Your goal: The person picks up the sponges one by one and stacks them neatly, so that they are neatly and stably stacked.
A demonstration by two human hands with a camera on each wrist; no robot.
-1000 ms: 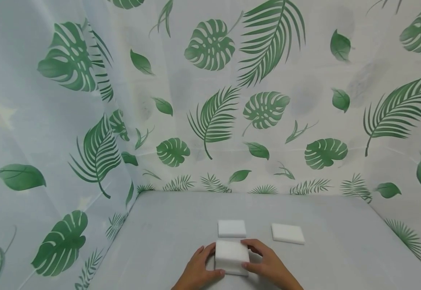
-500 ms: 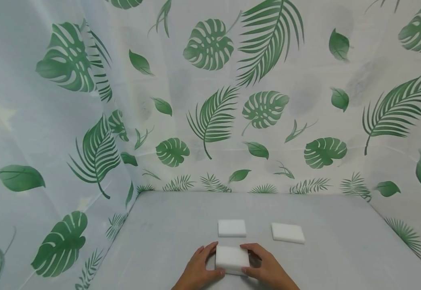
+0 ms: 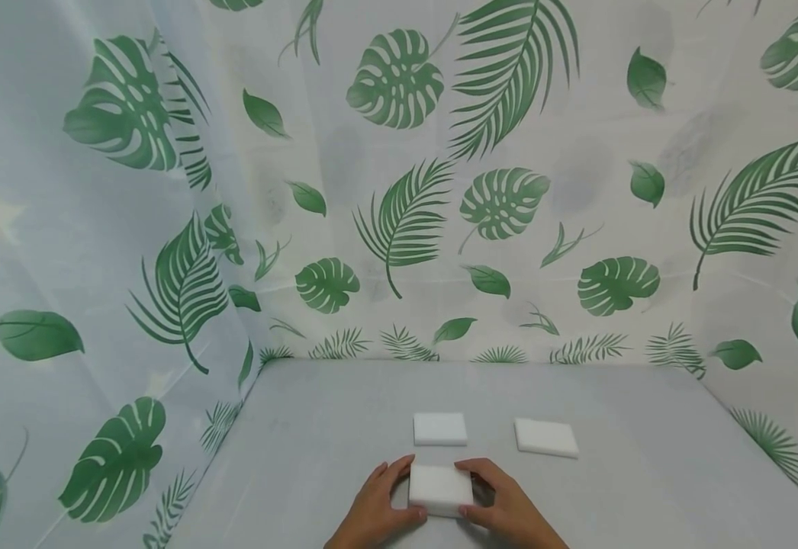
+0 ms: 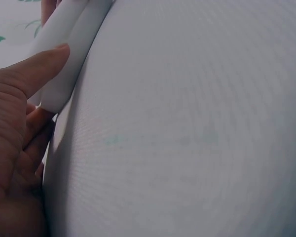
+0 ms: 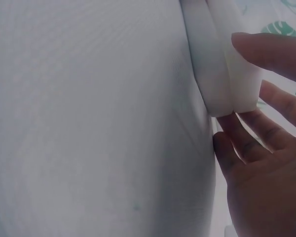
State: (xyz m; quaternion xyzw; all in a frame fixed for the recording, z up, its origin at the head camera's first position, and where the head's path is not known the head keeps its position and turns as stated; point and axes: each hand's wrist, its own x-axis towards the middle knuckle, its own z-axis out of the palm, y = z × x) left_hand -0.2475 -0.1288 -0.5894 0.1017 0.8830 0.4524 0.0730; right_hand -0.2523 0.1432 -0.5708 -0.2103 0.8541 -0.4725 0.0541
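Two white sponges (image 3: 440,482), flat and rectangular, lie stacked between my hands; a seam between the lower sponge (image 5: 211,81) and the upper sponge (image 5: 244,89) shows in the right wrist view. My left hand (image 3: 374,509) holds the stack's left end, thumb at the near face and fingers around the end and far side. On the right end, my right hand (image 3: 507,509) grips likewise, its thumb against the upper sponge. In the left wrist view the left thumb (image 4: 47,64) presses the side of the stack (image 4: 59,91), low over the table.
Just beyond the stack lies another white sponge (image 3: 439,429), and one more sponge (image 3: 546,438) sits farther right, slightly turned. The grey table (image 3: 316,427) meets a white leaf-print curtain (image 3: 399,305) at the back and sides.
The upper sponge, which stood higher and tilted a second ago, has come down flat on the lower one. Both hands keep their hold, the right having shifted slightly. The last half second shows little movement.
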